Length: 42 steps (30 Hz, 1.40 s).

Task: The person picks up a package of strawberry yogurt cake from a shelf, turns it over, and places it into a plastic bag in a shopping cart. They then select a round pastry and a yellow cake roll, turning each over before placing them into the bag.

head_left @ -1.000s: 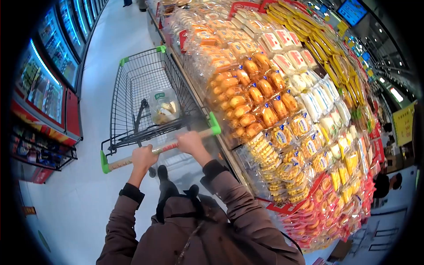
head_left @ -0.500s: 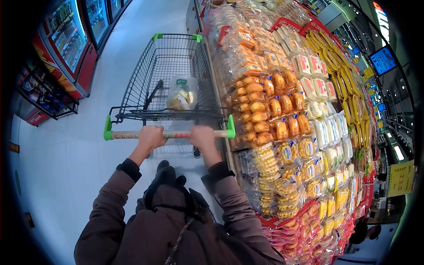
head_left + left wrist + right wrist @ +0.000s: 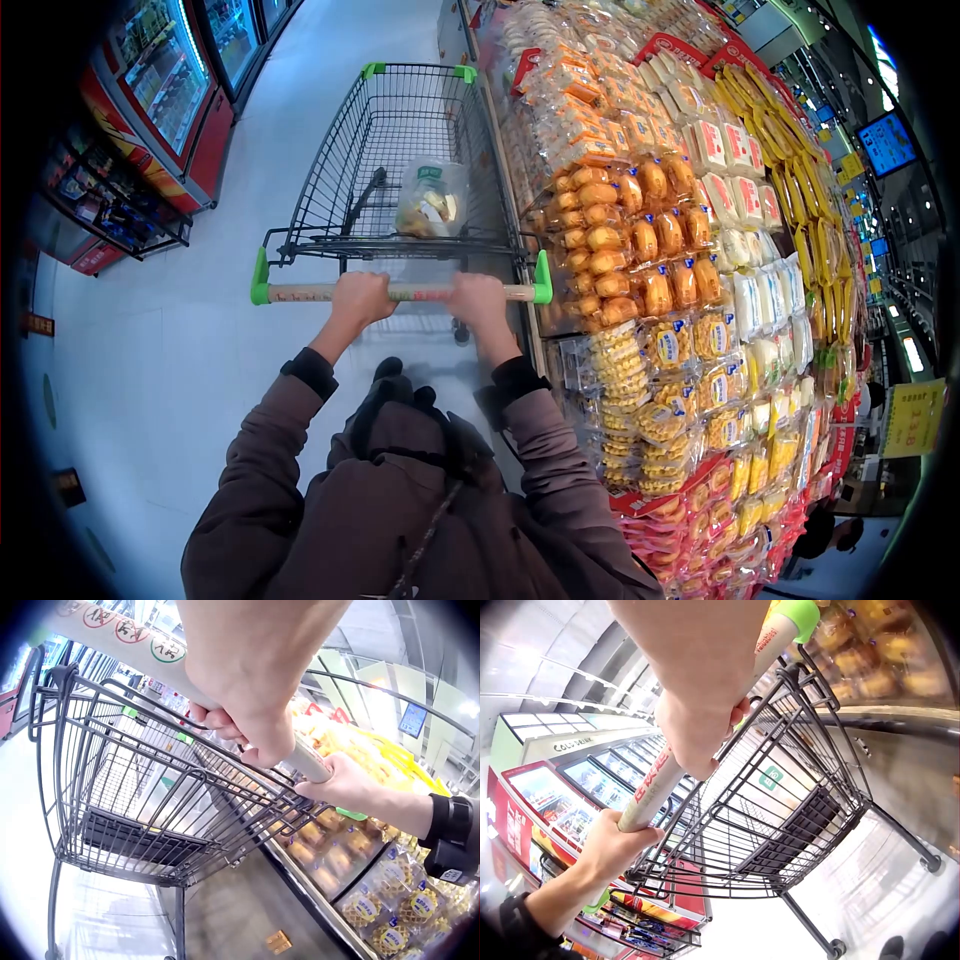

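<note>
Both hands grip the beige handle bar (image 3: 418,293) of a shopping cart (image 3: 395,125) with green corner caps. My left hand (image 3: 362,299) wraps the bar left of its middle; my right hand (image 3: 481,300) holds it right of the middle, beside the red lettering. The left wrist view shows the left hand's fingers (image 3: 217,720) curled under the bar. In the right wrist view the right hand (image 3: 701,735) is closed round the bar as well. Inside the wire basket lies a clear plastic bag (image 3: 432,200) with a green label and pale food in it.
A long display (image 3: 640,240) of packaged breads and waffles runs close along the cart's right side. On the left stand red drink fridges (image 3: 165,110) and a black wire rack (image 3: 110,200) of goods. White floor (image 3: 180,370) stretches ahead between them. A yellow price sign (image 3: 912,418) hangs at the far right.
The cart has swung from a slant to nearly straight ahead, and the view has turned with it. Bread display and fridges have shifted in view. Both hands have kept hold of the bar.
</note>
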Tool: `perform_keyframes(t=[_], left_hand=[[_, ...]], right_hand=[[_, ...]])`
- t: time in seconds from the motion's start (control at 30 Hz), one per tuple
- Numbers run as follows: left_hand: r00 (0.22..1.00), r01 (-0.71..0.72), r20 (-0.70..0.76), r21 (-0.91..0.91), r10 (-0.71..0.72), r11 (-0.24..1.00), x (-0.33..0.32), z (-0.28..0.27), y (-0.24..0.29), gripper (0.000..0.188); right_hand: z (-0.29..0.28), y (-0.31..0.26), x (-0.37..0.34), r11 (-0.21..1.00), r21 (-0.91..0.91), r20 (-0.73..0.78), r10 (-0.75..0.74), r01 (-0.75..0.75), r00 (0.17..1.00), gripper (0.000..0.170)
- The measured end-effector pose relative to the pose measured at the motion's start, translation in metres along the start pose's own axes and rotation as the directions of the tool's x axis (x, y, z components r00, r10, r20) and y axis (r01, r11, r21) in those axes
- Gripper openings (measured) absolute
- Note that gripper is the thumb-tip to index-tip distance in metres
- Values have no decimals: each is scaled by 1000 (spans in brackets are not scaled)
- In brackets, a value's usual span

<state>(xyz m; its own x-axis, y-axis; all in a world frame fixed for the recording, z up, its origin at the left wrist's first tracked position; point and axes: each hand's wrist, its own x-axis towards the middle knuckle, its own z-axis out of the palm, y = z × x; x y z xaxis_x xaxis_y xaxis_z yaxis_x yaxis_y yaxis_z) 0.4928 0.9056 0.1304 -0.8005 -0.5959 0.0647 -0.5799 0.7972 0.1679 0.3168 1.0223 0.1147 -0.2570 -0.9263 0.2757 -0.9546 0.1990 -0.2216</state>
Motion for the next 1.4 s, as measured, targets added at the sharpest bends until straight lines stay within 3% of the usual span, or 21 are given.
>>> perform_keyframes(t=[0.03,0.23,1.03,1.13,1.4], left_hand=[[999,-14,-33,-4,14,1000,1,3,1,27],[996,32,78,36,-34,999,3,-3,4,27],[992,59,112,13,-60,998,5,-7,9,29],[1000,8,-13,-1,-8,1000,5,3,4,28],[1000,13,-19,15,-13,1000,22,8,-8,29]], right_hand=[[2,3,-1,1000,3,-1,-10,10,1000,10],[1,4,2,1000,-24,5,-19,20,1000,11],[2,7,-1,1000,11,-30,-11,11,999,13],[1,8,0,1000,10,2,-8,8,1000,13],[6,12,17,1000,24,-19,-11,12,1000,12]])
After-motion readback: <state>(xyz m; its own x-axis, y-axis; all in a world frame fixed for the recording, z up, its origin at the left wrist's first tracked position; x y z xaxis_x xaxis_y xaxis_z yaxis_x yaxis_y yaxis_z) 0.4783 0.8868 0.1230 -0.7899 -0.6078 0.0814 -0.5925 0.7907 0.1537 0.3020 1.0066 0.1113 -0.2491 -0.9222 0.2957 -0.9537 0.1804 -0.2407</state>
